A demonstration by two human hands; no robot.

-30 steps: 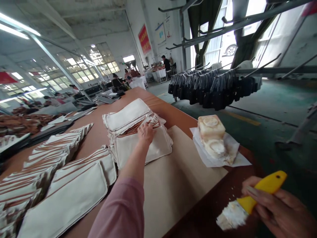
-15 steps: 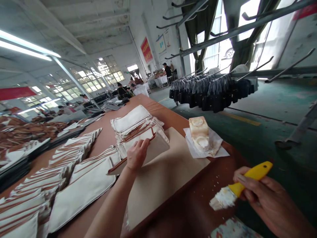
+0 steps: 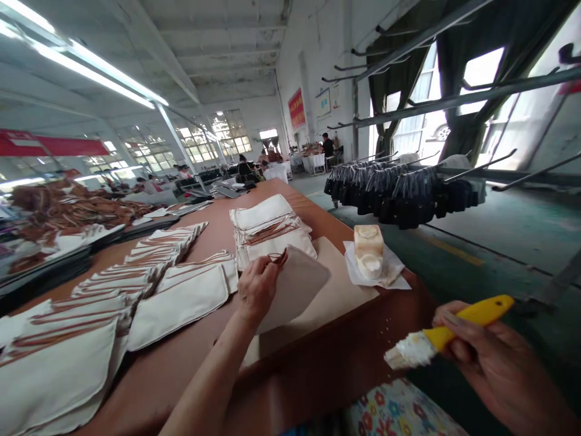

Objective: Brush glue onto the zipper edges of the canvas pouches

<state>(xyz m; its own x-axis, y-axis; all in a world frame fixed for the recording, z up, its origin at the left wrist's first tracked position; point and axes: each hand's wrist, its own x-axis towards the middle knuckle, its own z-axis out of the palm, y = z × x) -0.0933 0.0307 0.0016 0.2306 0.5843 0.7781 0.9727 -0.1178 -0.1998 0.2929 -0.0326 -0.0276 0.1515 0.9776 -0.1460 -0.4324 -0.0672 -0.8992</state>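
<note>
My left hand [image 3: 258, 290] is closed on the brown edge of a pale fabric panel [image 3: 297, 284], which hangs tilted over a beige sheet [image 3: 333, 309] on the table. In my right hand [image 3: 485, 348] is a brush [image 3: 447, 333] with a yellow handle; its bristles are caked with white paste and point left, off the table's near edge. A paste-smeared block-shaped container [image 3: 368, 245] rests on white paper [image 3: 394, 275] at the table's right edge. Just beyond my left hand lies a stack of cream panels [image 3: 265, 215] with brown edging.
Rows of overlapping cream panels [image 3: 181, 300] cover the left of the brown table [image 3: 272, 186]. Dark pieces [image 3: 45, 272] and a brown heap [image 3: 77, 209] lie farther left. On the right, a metal rack [image 3: 426, 106] holds hanging black bags [image 3: 399, 194]. Several people sit far back.
The panel in my left hand has swung so that its broad face now hangs more upright over the sheet. My right hand keeps the brush in nearly the same place. The view has shifted.
</note>
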